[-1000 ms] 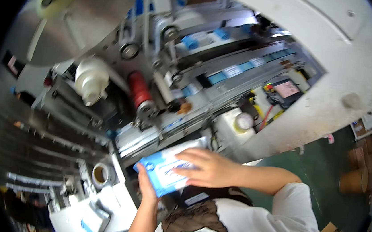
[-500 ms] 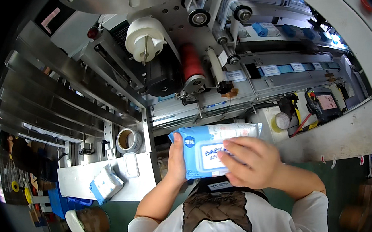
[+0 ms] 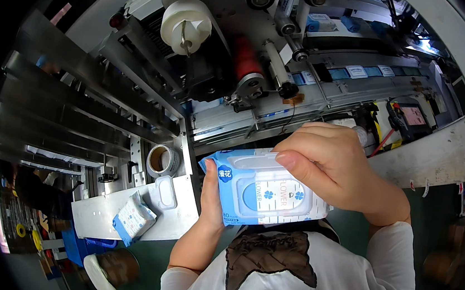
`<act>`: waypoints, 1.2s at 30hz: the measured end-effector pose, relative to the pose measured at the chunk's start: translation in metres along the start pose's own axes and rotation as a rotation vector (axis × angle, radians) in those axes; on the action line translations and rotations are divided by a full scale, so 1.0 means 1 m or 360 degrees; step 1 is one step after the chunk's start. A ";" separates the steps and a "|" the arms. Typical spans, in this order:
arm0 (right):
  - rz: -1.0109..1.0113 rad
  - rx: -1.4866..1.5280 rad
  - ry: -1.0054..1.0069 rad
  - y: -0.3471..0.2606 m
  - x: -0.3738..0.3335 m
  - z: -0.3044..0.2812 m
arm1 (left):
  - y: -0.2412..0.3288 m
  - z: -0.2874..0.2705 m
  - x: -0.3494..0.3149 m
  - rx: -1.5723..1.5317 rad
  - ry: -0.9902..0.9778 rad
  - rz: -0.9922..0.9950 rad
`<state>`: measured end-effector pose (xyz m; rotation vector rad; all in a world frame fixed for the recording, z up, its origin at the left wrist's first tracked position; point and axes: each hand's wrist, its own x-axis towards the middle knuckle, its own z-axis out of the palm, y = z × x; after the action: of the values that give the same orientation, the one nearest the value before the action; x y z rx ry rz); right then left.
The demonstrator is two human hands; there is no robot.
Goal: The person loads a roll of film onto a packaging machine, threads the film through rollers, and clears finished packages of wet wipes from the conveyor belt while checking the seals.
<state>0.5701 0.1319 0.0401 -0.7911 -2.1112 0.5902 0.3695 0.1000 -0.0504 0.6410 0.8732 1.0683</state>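
A blue-and-white wet wipes pack (image 3: 227, 200) is held in front of my chest, its printed face up. My left hand (image 3: 213, 202) grips its left end, thumb on the near face and fingers hidden beneath. At the pack's far edge, my right hand (image 3: 325, 165) is closed on the plastic lid (image 3: 248, 160), its thumb pressed on the rim. The lid looks swung up from its frame. Inside the frame, clover-patterned film (image 3: 267, 196) shows. The fingertips of my right hand are hidden behind the lid.
A second wipes pack (image 3: 134, 218), a loose white plastic lid (image 3: 166, 192) and a tape roll (image 3: 162, 160) lie on the metal ledge at left. Ahead stands a machine with a red roller (image 3: 245, 59) and a conveyor (image 3: 335, 90). A control panel (image 3: 411, 116) is at right.
My right hand has moved from over the label to the pack's far edge and closed on the lid. The lid's white label face has turned out of sight, and patterned film now shows.
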 end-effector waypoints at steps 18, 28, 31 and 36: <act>0.1307 0.2346 0.0266 0.060 -0.106 0.101 | -0.029 -0.031 0.059 0.0021 0.0125 0.0540; 0.0609 0.2334 0.2037 0.223 -0.056 -0.008 | -0.020 0.004 0.133 0.1197 -0.0751 0.0641; 0.0861 0.1897 0.2431 0.331 -0.016 -0.060 | -0.027 -0.017 0.141 0.1387 -0.0707 0.0177; 0.1007 0.1262 0.2609 0.520 0.033 -0.130 | -0.112 -0.144 0.140 0.1581 0.0169 -0.0131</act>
<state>0.8324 0.5354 -0.1973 -0.9092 -0.0769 0.6372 0.3301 0.1956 -0.2559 1.3555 1.5163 0.5388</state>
